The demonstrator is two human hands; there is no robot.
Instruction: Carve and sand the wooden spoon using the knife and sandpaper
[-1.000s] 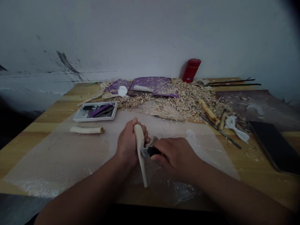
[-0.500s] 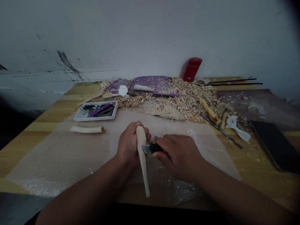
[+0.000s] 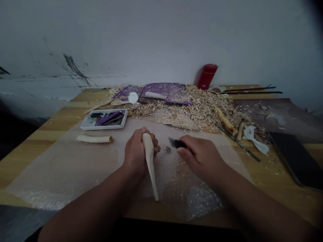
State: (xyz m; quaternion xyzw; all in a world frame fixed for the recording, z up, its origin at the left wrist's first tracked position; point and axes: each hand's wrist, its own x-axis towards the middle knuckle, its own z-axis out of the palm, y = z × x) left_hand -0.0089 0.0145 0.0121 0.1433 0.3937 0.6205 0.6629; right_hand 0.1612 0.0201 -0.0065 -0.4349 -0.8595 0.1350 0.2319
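Closest to my camera, clear plastic sheeting [image 3: 63, 168] covers the near middle of a wooden desk [image 3: 32, 148], crumpled and shiny right of centre. Above it, in the near middle, is a pale carved piece of wood [image 3: 150, 161], its thin end pointing toward the near edge. The person's left grip [image 3: 135, 151] is wrapped around the thick end, fingers curled. To the right, the right grip [image 3: 202, 151] is closed around a black-handled knife [image 3: 179, 144]; on my remote feed the blade is blurred, aimed left, with a gap between it and the carved wood.

Over on the right I see a flat black device [image 3: 295, 158]. Left of the hands, a short peeled stick [image 3: 94, 138] lies on the sheeting, and just beyond it sits a white tray [image 3: 103, 127] holding a purple object [image 3: 109, 118] and dark tools. Farther right are a crumpled white tissue [image 3: 254, 139] and a yellowish wood piece [image 3: 225, 121]. Curly shavings [image 3: 209, 104] are heaped across the far side, partly over purple sheets [image 3: 164, 88]. At the far right of the heap, a red container [image 3: 208, 76] stands near the pale wall [image 3: 151, 40]
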